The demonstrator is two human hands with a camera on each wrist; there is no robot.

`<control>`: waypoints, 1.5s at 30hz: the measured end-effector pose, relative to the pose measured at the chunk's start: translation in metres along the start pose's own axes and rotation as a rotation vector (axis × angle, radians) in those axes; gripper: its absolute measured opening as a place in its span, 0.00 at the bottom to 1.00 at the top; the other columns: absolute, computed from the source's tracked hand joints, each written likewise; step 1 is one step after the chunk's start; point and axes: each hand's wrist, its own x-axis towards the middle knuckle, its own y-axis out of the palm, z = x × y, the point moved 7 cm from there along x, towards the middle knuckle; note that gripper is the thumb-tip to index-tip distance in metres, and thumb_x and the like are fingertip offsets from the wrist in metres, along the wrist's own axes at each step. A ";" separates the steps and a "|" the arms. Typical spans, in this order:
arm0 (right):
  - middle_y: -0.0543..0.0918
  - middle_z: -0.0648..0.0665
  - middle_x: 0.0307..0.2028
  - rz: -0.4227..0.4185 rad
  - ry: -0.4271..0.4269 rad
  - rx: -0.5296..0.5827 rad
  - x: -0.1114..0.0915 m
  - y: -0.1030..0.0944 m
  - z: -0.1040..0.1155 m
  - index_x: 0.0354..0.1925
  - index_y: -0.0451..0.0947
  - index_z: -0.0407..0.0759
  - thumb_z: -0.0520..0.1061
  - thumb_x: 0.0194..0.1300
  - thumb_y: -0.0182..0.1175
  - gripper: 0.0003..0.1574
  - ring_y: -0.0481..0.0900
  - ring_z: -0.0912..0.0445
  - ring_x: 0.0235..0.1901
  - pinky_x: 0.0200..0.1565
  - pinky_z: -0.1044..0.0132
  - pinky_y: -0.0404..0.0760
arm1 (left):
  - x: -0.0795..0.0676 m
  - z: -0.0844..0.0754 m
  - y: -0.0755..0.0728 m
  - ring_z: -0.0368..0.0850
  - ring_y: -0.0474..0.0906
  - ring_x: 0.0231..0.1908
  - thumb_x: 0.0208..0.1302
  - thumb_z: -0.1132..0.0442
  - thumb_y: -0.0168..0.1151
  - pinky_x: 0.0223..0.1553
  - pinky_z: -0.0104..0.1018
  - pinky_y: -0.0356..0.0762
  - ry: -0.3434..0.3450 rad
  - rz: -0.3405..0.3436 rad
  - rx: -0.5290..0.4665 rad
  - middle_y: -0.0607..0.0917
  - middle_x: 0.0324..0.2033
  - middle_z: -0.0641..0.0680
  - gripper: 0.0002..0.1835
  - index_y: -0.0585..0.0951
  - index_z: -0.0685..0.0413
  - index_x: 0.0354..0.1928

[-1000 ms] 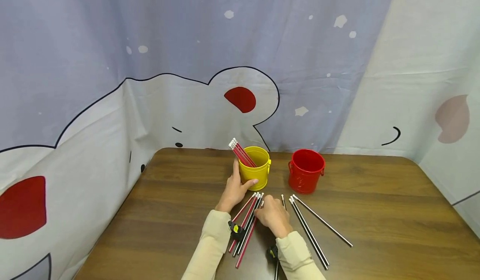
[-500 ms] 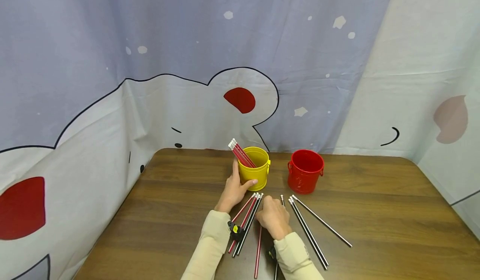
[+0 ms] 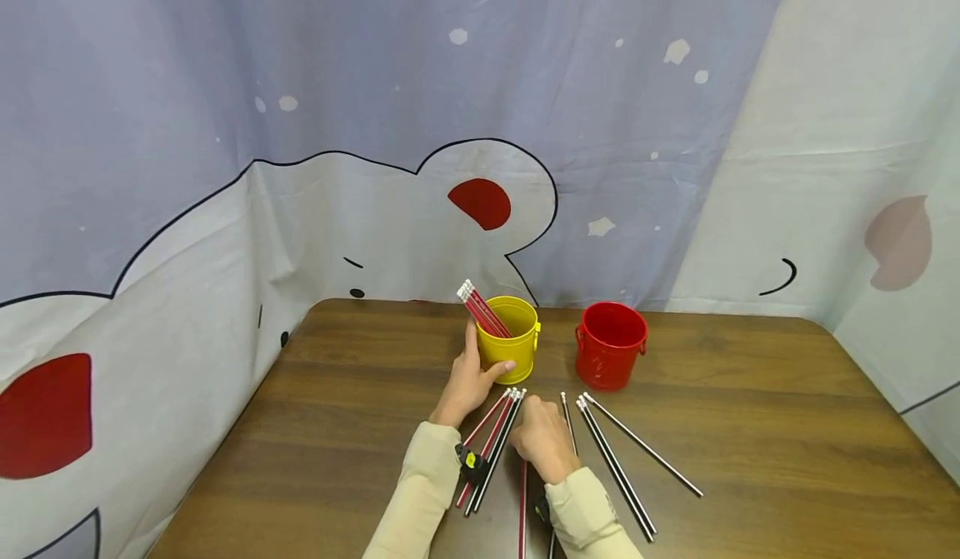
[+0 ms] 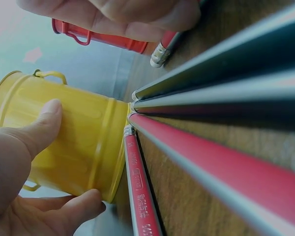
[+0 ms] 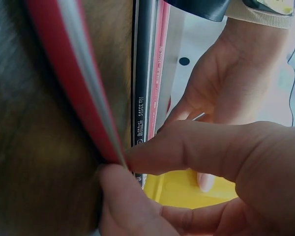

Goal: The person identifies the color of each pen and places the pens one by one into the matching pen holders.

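A yellow bucket (image 3: 517, 366) stands on the table with several red pencils (image 3: 486, 313) leaning inside it. My left hand (image 3: 463, 386) holds the bucket's left side, its thumb laid across the front wall in the left wrist view. Just in front of the bucket, my right hand (image 3: 544, 437) pinches a red pencil (image 5: 81, 73) between thumb and fingers, low over the table. That pencil's white eraser end (image 4: 159, 55) pokes out below the fingers in the left wrist view. Between the two forearms lie red pencils (image 4: 143, 191) and black pencils (image 4: 201, 76) side by side.
To the right of the yellow bucket stands a red bucket (image 3: 606, 369). Several dark pencils (image 3: 613, 463) lie on the wooden table (image 3: 780, 426) right of my right hand, one partly under that forearm. A printed curtain (image 3: 360, 209) hangs behind the table.
The pinched red pencil has been drawn away from the left group, its near end swinging right and toward me. My left hand and both buckets have stayed in place.
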 end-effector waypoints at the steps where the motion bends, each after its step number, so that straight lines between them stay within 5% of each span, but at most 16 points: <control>1: 0.70 0.44 0.16 -0.002 -0.003 0.004 0.000 0.000 0.000 0.12 0.68 0.42 0.30 0.36 0.59 0.11 0.61 0.53 0.15 0.16 0.63 0.61 | 0.000 0.000 0.000 0.57 0.68 0.58 0.55 0.48 0.64 0.61 0.51 0.61 0.004 -0.003 0.001 0.66 0.63 0.60 0.53 0.34 0.31 0.70; 15: 0.62 0.48 0.12 -0.019 -0.004 0.040 -0.001 0.000 0.000 0.08 0.58 0.47 0.29 0.36 0.56 0.20 0.57 0.56 0.14 0.14 0.65 0.56 | -0.002 -0.003 -0.002 0.57 0.68 0.58 0.55 0.49 0.64 0.61 0.51 0.61 0.007 -0.004 0.001 0.67 0.62 0.61 0.53 0.35 0.33 0.71; 22: 0.61 0.50 0.13 -0.029 0.011 0.109 0.001 -0.004 0.001 0.11 0.63 0.44 0.32 0.38 0.60 0.16 0.59 0.55 0.13 0.14 0.66 0.58 | -0.002 -0.004 -0.002 0.56 0.68 0.58 0.55 0.49 0.63 0.61 0.51 0.61 0.003 -0.003 -0.008 0.67 0.62 0.60 0.53 0.35 0.33 0.71; 27: 0.59 0.52 0.10 -0.045 0.040 0.142 0.002 -0.011 0.002 0.08 0.60 0.46 0.36 0.43 0.63 0.22 0.58 0.57 0.11 0.14 0.67 0.57 | -0.001 -0.001 -0.001 0.56 0.67 0.59 0.55 0.48 0.63 0.61 0.51 0.60 -0.004 -0.003 -0.011 0.66 0.63 0.59 0.53 0.35 0.31 0.70; 35: 0.66 0.47 0.14 -0.164 0.052 0.161 0.001 -0.028 0.006 0.17 0.67 0.41 0.40 0.45 0.66 0.16 0.65 0.53 0.16 0.17 0.64 0.61 | -0.001 0.000 0.000 0.56 0.68 0.58 0.54 0.48 0.64 0.61 0.51 0.61 0.006 -0.009 -0.004 0.67 0.62 0.60 0.53 0.35 0.32 0.70; 45: 0.74 0.47 0.22 -0.375 -0.080 0.254 -0.006 -0.055 0.021 0.28 0.72 0.38 0.37 0.44 0.64 0.11 0.72 0.55 0.22 0.26 0.64 0.74 | -0.002 -0.002 -0.001 0.55 0.69 0.57 0.54 0.48 0.64 0.60 0.51 0.63 0.020 -0.012 0.009 0.69 0.61 0.59 0.53 0.36 0.33 0.70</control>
